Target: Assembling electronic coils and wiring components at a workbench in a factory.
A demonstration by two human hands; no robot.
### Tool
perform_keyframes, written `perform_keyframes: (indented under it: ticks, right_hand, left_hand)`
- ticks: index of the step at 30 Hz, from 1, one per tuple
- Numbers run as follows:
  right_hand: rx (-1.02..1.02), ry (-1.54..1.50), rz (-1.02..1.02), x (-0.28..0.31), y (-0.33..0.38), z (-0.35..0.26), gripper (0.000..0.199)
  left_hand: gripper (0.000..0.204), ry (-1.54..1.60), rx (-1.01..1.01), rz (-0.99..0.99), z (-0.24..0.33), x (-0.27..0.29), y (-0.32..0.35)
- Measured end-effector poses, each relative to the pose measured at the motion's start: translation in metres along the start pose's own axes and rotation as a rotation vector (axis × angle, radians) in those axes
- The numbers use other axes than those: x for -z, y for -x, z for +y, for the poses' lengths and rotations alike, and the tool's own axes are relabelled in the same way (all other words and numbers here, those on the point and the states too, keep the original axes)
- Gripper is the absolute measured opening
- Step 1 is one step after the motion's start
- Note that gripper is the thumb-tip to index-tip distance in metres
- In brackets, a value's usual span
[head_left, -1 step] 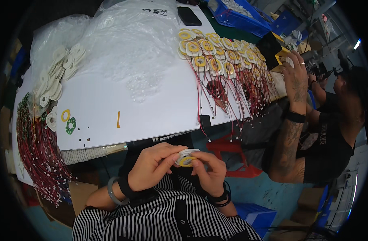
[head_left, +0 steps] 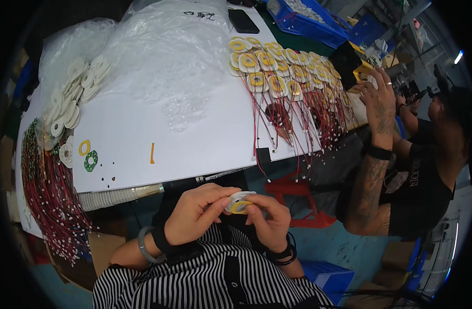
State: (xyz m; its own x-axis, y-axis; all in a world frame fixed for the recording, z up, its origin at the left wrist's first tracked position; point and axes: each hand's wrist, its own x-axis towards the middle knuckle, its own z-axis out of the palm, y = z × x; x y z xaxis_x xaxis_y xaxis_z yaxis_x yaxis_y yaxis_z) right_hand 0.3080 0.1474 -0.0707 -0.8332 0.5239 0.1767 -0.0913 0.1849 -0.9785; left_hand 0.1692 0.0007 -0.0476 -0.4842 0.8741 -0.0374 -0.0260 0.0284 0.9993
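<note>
Just in front of the table's near edge, I hold a white round disc with a yellow ring (head_left: 239, 205) between both hands. My left hand (head_left: 197, 210) pinches its left side between thumb and fingers. On the right side, my right hand (head_left: 269, 220) grips the disc by the yellow ring. Fingers cover part of the piece, so its inner details are hard to make out. On the table to the left lie a loose yellow ring (head_left: 84, 148), a green ring-shaped board (head_left: 91, 161) and a short orange strip (head_left: 152, 153).
White discs (head_left: 66, 110) and red-wired green boards (head_left: 45, 190) pile up at left. A clear plastic bag (head_left: 158, 46) spreads across the table (head_left: 127, 170). Rows of yellow-ringed discs with wires (head_left: 277, 85) lie right, below a phone (head_left: 243, 21). A co-worker's hand (head_left: 380, 103) is raised at right.
The co-worker's raised hand at the right has shifted slightly. My own hands and the disc show no visible movement.
</note>
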Motion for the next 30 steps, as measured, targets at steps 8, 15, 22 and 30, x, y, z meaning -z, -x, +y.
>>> perform_keyframes:
  ticks: [8, 15, 22, 30]
  right_hand:
    - [0.041, 0.048, 0.009, -0.003, 0.001, 0.002, 0.020]
    - [0.017, 0.186, 0.120, -0.009, -0.001, -0.001, 0.020]
    - [0.022, 0.173, -0.103, 0.005, -0.001, -0.004, 0.022]
    - [0.067, 0.046, -0.085, 0.033, 0.006, 0.007, 0.022]
  left_hand:
    - [0.031, -0.022, -0.048, 0.006, 0.000, -0.002, 0.002]
    - [0.031, -0.135, -0.087, 0.053, 0.007, -0.007, -0.002]
    - [0.029, -0.264, -0.094, 0.066, 0.022, 0.001, 0.000]
    - [0.023, -0.317, -0.026, 0.012, 0.120, 0.049, -0.062]
